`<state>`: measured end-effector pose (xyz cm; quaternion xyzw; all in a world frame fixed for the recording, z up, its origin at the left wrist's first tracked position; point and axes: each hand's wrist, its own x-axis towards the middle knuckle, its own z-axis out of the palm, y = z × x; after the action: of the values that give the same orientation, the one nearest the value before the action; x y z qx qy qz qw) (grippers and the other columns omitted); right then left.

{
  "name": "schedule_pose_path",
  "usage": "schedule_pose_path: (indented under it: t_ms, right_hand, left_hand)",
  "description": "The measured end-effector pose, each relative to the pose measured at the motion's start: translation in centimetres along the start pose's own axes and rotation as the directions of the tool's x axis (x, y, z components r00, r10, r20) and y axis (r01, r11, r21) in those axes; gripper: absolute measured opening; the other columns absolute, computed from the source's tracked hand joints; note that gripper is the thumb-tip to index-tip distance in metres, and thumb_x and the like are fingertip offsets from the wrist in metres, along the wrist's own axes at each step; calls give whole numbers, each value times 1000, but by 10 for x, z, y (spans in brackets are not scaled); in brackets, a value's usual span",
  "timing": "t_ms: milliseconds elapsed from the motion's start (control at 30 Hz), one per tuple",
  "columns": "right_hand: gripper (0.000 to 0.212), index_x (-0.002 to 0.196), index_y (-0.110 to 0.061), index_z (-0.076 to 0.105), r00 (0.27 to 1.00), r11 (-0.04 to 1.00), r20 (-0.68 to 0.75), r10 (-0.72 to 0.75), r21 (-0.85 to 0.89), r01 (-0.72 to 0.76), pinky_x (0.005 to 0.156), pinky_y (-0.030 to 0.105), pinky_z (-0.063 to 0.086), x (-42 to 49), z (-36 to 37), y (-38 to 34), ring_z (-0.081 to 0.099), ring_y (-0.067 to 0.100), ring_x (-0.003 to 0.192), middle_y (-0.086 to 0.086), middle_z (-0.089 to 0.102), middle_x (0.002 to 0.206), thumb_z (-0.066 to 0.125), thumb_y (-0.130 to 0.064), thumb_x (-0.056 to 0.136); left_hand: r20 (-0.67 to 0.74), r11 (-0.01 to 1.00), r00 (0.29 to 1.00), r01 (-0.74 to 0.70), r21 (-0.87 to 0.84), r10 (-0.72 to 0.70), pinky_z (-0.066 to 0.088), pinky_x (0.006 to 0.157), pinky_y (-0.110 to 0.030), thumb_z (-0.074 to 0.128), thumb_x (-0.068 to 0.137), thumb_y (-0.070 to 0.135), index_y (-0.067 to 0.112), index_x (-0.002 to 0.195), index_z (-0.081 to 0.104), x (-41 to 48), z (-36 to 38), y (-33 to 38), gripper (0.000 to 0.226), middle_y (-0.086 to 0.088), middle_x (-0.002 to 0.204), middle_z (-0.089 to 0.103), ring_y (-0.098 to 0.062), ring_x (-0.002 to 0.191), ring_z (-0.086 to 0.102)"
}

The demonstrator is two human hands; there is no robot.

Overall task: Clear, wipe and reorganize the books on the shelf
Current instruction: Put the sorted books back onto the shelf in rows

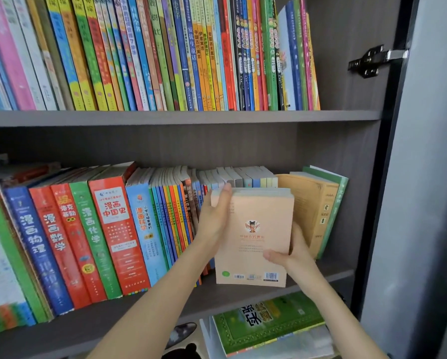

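Two hands meet on one peach book (253, 234) at the right part of the middle shelf (113, 314). The left hand (214, 221) lies flat, straight fingers pressed along the book's left edge, an open grip. The right hand (292, 252) has its grip closed on the lower right edge, thumb on the cover. The book stands upright with its back cover toward us, its foot on or just above the board (we cannot tell which), in front of a row of pale thin books (243, 177).

How far along are we? We find it hard to place. The upper row (165, 53) and the middle row of spines (100, 229) stand packed and orderly, and no cloth shows. We cannot tell whether this book is coming out or going in. If the board has not been wiped, most of the job is left.

For room, a tan book (308, 211) and a green book (333, 211) lean just right of the peach one, near the right hand. Beyond them a bare gap runs to the cabinet wall (359, 203). On the left the spines crowd close against the left hand, so we judge the free way to be straight out over the shelf's front edge.
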<state>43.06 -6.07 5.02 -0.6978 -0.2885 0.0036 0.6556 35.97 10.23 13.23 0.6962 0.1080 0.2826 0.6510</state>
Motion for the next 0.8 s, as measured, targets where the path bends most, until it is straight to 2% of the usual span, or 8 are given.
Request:
schedule_pose_path:
  t_ms: [100,333,433,533,567,633,700,800]
  right_hand:
    - [100,132,-33,39,979,992,161,124,-28,-121,100,47,46,7,-9,3,55,14,120,-8,62,124,88,-32,45]
    - [99,135,-31,44,933,992,341,119,-77,-99,101,45,46,6,-30,-20,58,10,117,-11,65,123,91,-37,48]
    - [87,126,-30,53,976,988,214,24,-157,10,91,35,52,-5,-27,-28,62,2,108,-17,67,115,91,-39,48]
    - [69,119,-31,57,996,969,64,-68,-234,81,77,20,49,-20,-24,-24,61,-7,99,-26,66,108,91,-24,59]
    - [64,115,-32,58,996,971,7,-87,-225,86,75,19,48,-25,-25,-21,61,-9,98,-24,68,105,89,-20,61]
    - [58,109,-32,58,989,985,-117,-94,-157,75,70,19,48,-29,-29,-17,62,-8,94,-17,70,100,88,-13,62]
    - [52,106,-28,59,975,996,-209,-77,-60,66,66,22,52,-29,-37,-13,65,-2,92,-12,71,99,85,-9,65]
    - [49,106,-26,59,964,998,-262,-47,18,54,69,28,54,-29,-46,-11,68,8,93,-11,72,100,82,-7,67]
  left_hand:
    - [13,1000,1000,7,16,-7,53,86,-37,43,59,87,23,138,43,2,-2,-4,102,1,98,73,-15,92,70]
    - [139,998,989,-56,41,50,53,75,-28,46,63,85,18,126,50,-8,-11,-5,91,-4,98,73,-15,90,71]
    - [129,998,990,-55,17,53,52,67,-21,50,70,81,17,123,50,-14,-13,-7,84,-5,99,72,-14,88,70]
    - [217,996,976,-39,78,21,54,83,-31,48,73,80,19,125,50,-21,-17,-2,80,-2,104,71,-15,95,68]
    - [255,991,967,-53,124,20,51,86,-29,47,76,79,20,126,49,-24,-19,4,76,3,106,68,-10,97,65]
    - [251,958,964,-146,246,83,41,77,-11,43,89,61,25,128,42,-26,-25,20,54,19,107,56,8,94,53]
    - [157,865,953,-302,401,261,36,69,-5,43,99,39,19,129,47,-19,-33,38,36,20,106,53,9,91,50]
    - [148,619,888,-414,668,434,34,76,-6,45,98,9,9,114,62,5,-42,56,24,4,109,60,-7,98,54]
